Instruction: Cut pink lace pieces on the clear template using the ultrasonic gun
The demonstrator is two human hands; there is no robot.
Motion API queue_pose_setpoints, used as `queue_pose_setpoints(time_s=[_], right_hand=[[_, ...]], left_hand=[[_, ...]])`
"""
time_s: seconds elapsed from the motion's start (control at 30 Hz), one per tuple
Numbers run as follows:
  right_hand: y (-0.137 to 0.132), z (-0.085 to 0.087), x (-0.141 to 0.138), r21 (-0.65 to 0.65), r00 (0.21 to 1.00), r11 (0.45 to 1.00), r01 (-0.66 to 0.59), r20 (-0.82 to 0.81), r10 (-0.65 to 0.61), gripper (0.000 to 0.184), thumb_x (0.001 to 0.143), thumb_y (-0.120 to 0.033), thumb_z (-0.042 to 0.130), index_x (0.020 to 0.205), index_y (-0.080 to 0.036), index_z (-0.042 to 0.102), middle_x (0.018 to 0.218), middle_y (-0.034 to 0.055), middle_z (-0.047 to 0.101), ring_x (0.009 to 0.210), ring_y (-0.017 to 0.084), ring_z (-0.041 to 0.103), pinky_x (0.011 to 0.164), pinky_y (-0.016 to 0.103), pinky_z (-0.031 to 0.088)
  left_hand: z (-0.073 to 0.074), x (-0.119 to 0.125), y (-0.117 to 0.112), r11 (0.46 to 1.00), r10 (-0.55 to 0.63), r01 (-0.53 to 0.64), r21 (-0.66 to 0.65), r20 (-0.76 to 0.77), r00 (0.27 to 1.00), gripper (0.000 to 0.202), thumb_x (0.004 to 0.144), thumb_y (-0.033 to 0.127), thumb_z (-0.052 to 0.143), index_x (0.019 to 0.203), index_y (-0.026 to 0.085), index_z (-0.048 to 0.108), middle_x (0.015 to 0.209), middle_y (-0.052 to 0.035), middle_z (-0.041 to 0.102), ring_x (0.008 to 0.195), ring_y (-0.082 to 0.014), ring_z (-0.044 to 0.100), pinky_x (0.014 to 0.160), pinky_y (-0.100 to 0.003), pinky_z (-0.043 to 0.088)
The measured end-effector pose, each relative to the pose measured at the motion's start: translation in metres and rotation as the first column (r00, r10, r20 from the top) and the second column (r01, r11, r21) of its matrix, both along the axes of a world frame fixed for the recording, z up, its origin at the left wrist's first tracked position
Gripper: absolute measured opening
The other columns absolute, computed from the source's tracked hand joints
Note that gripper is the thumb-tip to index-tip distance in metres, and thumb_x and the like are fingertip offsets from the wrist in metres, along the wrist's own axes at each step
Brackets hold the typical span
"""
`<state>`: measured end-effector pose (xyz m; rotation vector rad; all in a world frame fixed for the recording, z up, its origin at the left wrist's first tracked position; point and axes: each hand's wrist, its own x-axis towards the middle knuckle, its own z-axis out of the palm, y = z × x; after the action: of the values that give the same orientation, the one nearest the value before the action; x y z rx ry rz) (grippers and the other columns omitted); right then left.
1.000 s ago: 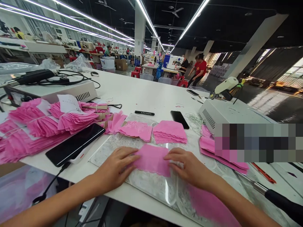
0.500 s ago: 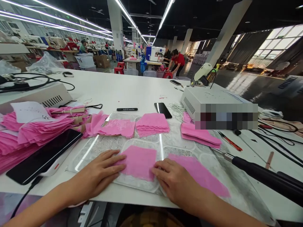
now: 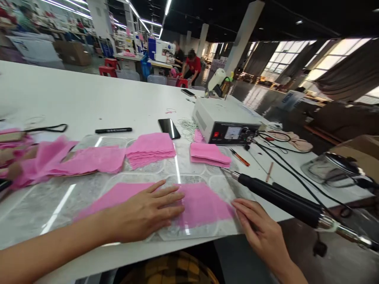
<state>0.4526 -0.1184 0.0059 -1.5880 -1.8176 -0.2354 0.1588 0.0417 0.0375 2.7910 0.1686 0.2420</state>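
My left hand (image 3: 148, 211) lies flat with its fingers spread, pressing on pink cloth over a clear template sheet (image 3: 91, 189). Under its fingertips is the left part of a pink cloth piece (image 3: 204, 203). Another pink piece (image 3: 121, 193) is partly covered by the back of that hand. At the right piece's pointed corner, my right hand (image 3: 260, 227) has thumb and fingers pinched together on the cloth edge. Just above it rests a black-handled tool (image 3: 278, 195) with a thin metal tip. Behind are a stack of pink pieces (image 3: 151, 148) and a folded pink piece (image 3: 210, 154).
A control box (image 3: 227, 120) with cables stands at the back right. A phone (image 3: 169, 128), a black marker (image 3: 113, 130) and an orange cutter (image 3: 239, 157) lie on the white table (image 3: 74, 98). A glass jar (image 3: 328, 169) is far right. A person in red (image 3: 193, 65) bends in the background.
The view has turned right. My left hand has shifted from the left cloth piece onto the right one. My right hand has moved to the right piece's outer corner.
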Motion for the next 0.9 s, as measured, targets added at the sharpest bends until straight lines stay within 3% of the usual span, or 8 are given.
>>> queue_pose_setpoints(time_s=[0.17,0.5,0.73,0.9], right_hand=[[-0.007,-0.009,0.005,-0.026,0.999,0.999,-0.040,0.014,0.041,0.036,0.089,-0.014,0.053,0.121,-0.027,0.063,0.114,0.0087,0.064,0.108,0.021,0.061,0.085,0.032,0.056],[-0.003,-0.015,0.011,-0.047,0.996,0.997,-0.062,0.062,0.065,0.035,0.090,-0.016,0.053,0.123,-0.024,0.062,0.122,0.0102,0.059,0.113,0.022,0.057,0.088,0.034,0.055],[-0.005,-0.013,0.009,-0.051,0.983,0.996,-0.076,0.161,0.084,0.033,0.091,-0.024,0.052,0.123,-0.026,0.062,0.126,0.0083,0.058,0.113,0.024,0.058,0.087,0.035,0.053],[-0.005,-0.023,0.016,-0.064,0.978,0.993,-0.099,0.177,0.109,0.037,0.093,-0.033,0.050,0.129,-0.031,0.058,0.130,0.0045,0.057,0.111,0.023,0.059,0.086,0.034,0.050]], left_hand=[[-0.001,0.025,0.011,0.999,-0.031,0.028,-0.039,-0.092,0.995,0.043,0.097,0.038,0.052,0.139,0.033,0.046,0.148,-0.0023,0.040,0.140,-0.0245,0.031,0.120,-0.047,0.009],[-0.017,0.011,0.014,0.988,0.062,-0.050,0.144,-0.079,0.995,0.045,0.100,0.036,0.044,0.144,0.027,0.041,0.150,-0.0011,0.036,0.142,-0.0228,0.028,0.121,-0.041,0.007],[-0.010,0.009,0.013,0.997,0.060,-0.055,0.057,-0.085,0.995,0.043,0.099,0.036,0.047,0.140,0.025,0.047,0.148,-0.0039,0.040,0.141,-0.0242,0.030,0.120,-0.044,0.010],[-0.007,0.005,0.008,0.998,0.067,-0.065,0.019,-0.129,0.989,0.042,0.099,0.037,0.046,0.138,0.023,0.049,0.150,-0.0061,0.037,0.142,-0.0248,0.027,0.120,-0.046,0.011]])
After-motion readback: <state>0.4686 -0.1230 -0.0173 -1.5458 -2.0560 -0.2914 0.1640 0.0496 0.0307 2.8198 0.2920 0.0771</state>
